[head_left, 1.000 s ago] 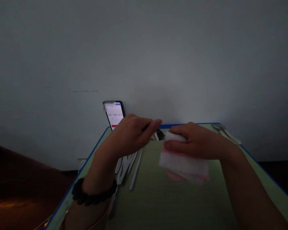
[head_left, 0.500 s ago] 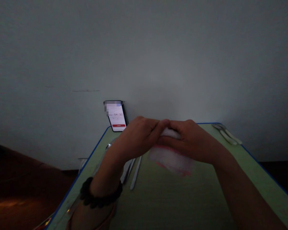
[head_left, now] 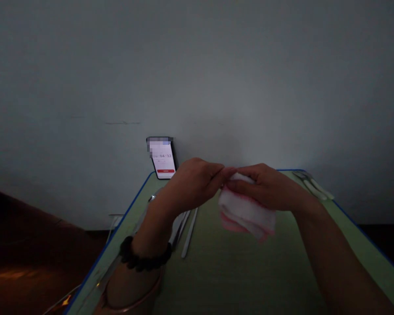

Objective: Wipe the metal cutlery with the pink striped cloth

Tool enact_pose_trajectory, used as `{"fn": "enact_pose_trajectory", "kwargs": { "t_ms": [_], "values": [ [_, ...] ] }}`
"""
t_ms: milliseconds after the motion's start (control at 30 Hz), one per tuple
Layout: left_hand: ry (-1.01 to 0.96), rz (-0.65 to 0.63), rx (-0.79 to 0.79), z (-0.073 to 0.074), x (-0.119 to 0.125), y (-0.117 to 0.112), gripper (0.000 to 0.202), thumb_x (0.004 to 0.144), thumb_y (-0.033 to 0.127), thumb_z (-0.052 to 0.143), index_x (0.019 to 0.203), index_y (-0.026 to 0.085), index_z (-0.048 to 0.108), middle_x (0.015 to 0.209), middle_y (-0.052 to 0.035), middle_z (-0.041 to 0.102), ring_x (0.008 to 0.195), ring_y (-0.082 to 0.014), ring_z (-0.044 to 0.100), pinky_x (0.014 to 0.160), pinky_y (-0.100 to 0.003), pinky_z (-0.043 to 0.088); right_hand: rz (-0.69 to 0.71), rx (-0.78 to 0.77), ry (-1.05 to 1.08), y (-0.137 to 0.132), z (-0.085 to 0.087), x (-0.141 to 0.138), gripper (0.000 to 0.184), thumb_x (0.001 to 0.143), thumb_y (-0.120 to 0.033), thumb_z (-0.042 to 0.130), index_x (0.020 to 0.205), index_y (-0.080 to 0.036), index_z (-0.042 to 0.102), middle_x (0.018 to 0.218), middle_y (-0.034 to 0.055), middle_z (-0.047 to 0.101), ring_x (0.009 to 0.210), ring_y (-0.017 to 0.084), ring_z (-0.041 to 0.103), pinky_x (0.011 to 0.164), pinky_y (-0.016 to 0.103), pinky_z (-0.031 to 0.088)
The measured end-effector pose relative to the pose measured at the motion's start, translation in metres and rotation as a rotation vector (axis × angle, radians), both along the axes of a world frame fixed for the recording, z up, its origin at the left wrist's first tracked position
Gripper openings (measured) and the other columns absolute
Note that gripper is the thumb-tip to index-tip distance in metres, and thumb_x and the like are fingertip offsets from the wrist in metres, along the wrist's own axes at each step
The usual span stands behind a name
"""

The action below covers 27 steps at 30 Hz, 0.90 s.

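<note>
A white cloth with pink edges (head_left: 246, 212) hangs folded from my right hand (head_left: 269, 186), whose thumb and fingers are closed on it. My left hand (head_left: 198, 181) is closed too, its fingertips meeting the right hand's at the cloth's upper left corner. What the left fingers grip is hidden. Both hands are above the green table (head_left: 243, 271). Partly behind my left forearm lie several metal utensils; a slim handle (head_left: 189, 234) shows beside it, and a shiny rounded piece (head_left: 152, 198) shows near the left edge.
A lit phone (head_left: 164, 159) showing a timer leans on the grey wall (head_left: 216, 78) at the table's back left. Light-handled cutlery (head_left: 315, 186), with what look like fork tines, lies at the back right. A blue edge strip (head_left: 357, 227) borders the table.
The cloth has swung slightly right and hangs more open below my right hand. My fingers have drawn a little apart, the left hand covering less of the right. The view has shifted slightly.
</note>
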<state>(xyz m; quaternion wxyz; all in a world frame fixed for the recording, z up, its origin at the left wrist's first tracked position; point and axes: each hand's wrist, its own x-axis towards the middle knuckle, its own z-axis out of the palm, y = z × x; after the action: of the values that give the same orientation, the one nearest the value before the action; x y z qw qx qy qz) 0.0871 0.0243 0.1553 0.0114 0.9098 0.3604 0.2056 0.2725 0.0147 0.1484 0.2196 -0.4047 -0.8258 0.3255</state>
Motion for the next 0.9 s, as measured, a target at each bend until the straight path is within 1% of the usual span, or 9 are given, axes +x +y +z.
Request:
{"fn": "enact_pose_trajectory", "kwargs": {
  "t_ms": [100,233,300,367,467,533,633,767,900],
  "values": [
    [-0.064,0.004,-0.032,0.0,-0.01,0.003,0.042,0.092,0.033,0.035,0.062,0.014,0.057,0.048,0.004,0.044,0.045,-0.0064,0.039,0.047,-0.019,0.028,0.004,-0.072,-0.025,-0.002,0.003,0.005,0.038,0.084,-0.049,0.045,0.085,-0.015,0.063,0.062,-0.0012,0.056,0.049,0.008,0.043,0.042,0.018,0.031],
    [-0.161,0.115,-0.15,-0.001,-0.031,0.008,0.045,0.091,0.041,0.035,0.062,0.014,0.057,0.046,0.0052,0.04,0.043,-0.0065,0.037,0.044,-0.019,0.027,0.021,-0.12,-0.055,-0.006,0.01,0.011,0.037,0.083,-0.05,0.046,0.081,-0.016,0.059,0.061,-0.0022,0.056,0.047,0.007,0.044,0.042,0.018,0.031],
    [-0.173,0.145,-0.276,-0.003,-0.038,0.01,0.048,0.09,0.046,0.034,0.062,0.014,0.056,0.048,0.0046,0.044,0.044,-0.0069,0.04,0.044,-0.019,0.028,0.012,-0.059,-0.103,-0.007,0.011,0.012,0.037,0.083,-0.05,0.046,0.08,-0.016,0.059,0.063,-0.0014,0.058,0.049,0.009,0.047,0.044,0.019,0.032],
    [-0.16,0.156,-0.434,-0.005,-0.04,0.011,0.053,0.09,0.05,0.029,0.062,0.015,0.056,0.051,0.0027,0.05,0.046,-0.008,0.044,0.046,-0.019,0.033,-0.018,0.064,-0.17,-0.006,0.01,0.012,0.034,0.084,-0.048,0.047,0.082,-0.017,0.061,0.068,0.0003,0.062,0.055,0.01,0.051,0.049,0.021,0.033],
    [-0.132,0.115,-0.673,-0.007,-0.037,0.011,0.058,0.091,0.051,0.02,0.072,0.015,0.06,0.057,-0.0004,0.056,0.052,-0.0107,0.051,0.052,-0.021,0.039,-0.073,0.246,-0.243,-0.003,0.007,0.01,0.026,0.083,-0.041,0.051,0.093,-0.021,0.064,0.084,0.0024,0.066,0.071,0.015,0.056,0.062,0.024,0.036],
    [-0.118,0.071,-0.754,-0.006,-0.034,0.009,0.056,0.091,0.051,0.018,0.078,0.014,0.059,0.06,-0.0009,0.055,0.055,-0.0118,0.051,0.054,-0.022,0.041,-0.106,0.306,-0.264,-0.001,0.005,0.009,0.026,0.082,-0.04,0.054,0.098,-0.022,0.063,0.091,0.0027,0.066,0.078,0.017,0.057,0.068,0.025,0.036],
    [-0.084,0.022,-0.734,-0.003,-0.032,0.007,0.048,0.091,0.049,0.024,0.078,0.015,0.055,0.062,0.001,0.05,0.056,-0.011,0.047,0.052,-0.021,0.039,-0.118,0.312,-0.28,-0.001,0.003,0.007,0.028,0.08,-0.041,0.055,0.099,-0.021,0.063,0.091,0.0034,0.067,0.078,0.017,0.057,0.068,0.026,0.036],
    [-0.053,-0.088,-0.672,0.001,-0.032,0.004,0.028,0.086,0.041,0.042,0.089,0.016,0.054,0.069,0.0014,0.051,0.061,-0.0105,0.048,0.054,-0.019,0.037,0.023,0.193,-0.292,-0.003,0.001,-0.001,0.028,0.082,-0.043,0.051,0.089,-0.019,0.064,0.081,0.0029,0.067,0.066,0.014,0.056,0.057,0.024,0.034],
    [-0.021,-0.141,-0.765,0.003,-0.033,0.003,0.018,0.084,0.03,0.049,0.088,0.015,0.057,0.069,0.0008,0.057,0.062,-0.0107,0.053,0.055,-0.019,0.039,0.103,0.156,-0.289,-0.003,-0.002,-0.008,0.026,0.083,-0.039,0.05,0.085,-0.017,0.063,0.077,0.0027,0.065,0.062,0.013,0.054,0.054,0.023,0.032]
  ]
}}
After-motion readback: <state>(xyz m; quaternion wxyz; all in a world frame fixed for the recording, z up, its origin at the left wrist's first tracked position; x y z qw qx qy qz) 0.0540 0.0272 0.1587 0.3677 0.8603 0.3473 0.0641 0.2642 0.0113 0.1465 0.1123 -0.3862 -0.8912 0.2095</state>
